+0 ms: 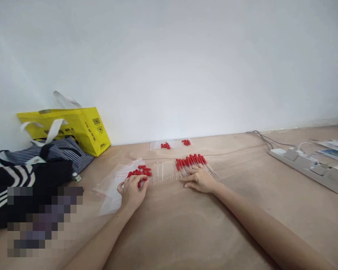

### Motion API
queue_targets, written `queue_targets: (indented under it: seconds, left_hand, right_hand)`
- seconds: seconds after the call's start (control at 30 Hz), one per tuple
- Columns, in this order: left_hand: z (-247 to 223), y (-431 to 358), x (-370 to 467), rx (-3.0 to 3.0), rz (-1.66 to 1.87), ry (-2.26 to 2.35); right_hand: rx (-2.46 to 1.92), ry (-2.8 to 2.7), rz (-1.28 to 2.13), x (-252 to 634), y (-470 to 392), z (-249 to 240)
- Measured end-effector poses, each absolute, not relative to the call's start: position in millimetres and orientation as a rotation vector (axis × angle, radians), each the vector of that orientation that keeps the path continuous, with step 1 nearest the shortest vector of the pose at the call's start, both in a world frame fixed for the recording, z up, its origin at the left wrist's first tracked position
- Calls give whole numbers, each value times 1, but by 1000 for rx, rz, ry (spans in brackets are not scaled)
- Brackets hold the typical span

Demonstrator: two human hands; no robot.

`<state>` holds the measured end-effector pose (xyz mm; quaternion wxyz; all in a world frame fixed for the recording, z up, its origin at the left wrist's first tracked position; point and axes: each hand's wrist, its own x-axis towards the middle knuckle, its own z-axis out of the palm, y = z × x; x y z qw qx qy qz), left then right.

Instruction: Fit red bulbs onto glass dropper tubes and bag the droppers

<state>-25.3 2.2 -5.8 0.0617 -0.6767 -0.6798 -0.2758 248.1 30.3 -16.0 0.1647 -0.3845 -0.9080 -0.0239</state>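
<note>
- Wooden desk [171, 232]: carries a row of red-bulbed droppers [189, 160].
- Yellow tote bag [97, 131]: well to the left of the droppers.
- White power strip [288, 159]: well to the right of the droppers.
- Clear zip bags [112, 202]: left of the droppers.
- Right hand [201, 179]: over the droppers' clear stems, fingers slightly apart.
- Left hand [133, 193]: left of the droppers, over loose red bulbs [138, 172], fingers curled; I can't tell whether they grip one.
- Thin clear tubes [163, 171]: side by side, just left of the droppers.
</note>
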Motion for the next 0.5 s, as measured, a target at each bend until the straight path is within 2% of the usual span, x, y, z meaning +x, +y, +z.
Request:
queue_targets:
  seconds: [0.3, 0.5]
  left_hand:
    - [-10, 4, -28, -2080, -799, -2036]
    - [-2, 6, -28, -2026, -780, -2043]
  right_hand:
    - [-1115, -2558, -133, 237, 29, -15]
    - [-1357, -2370, 50, 221, 31, -9]
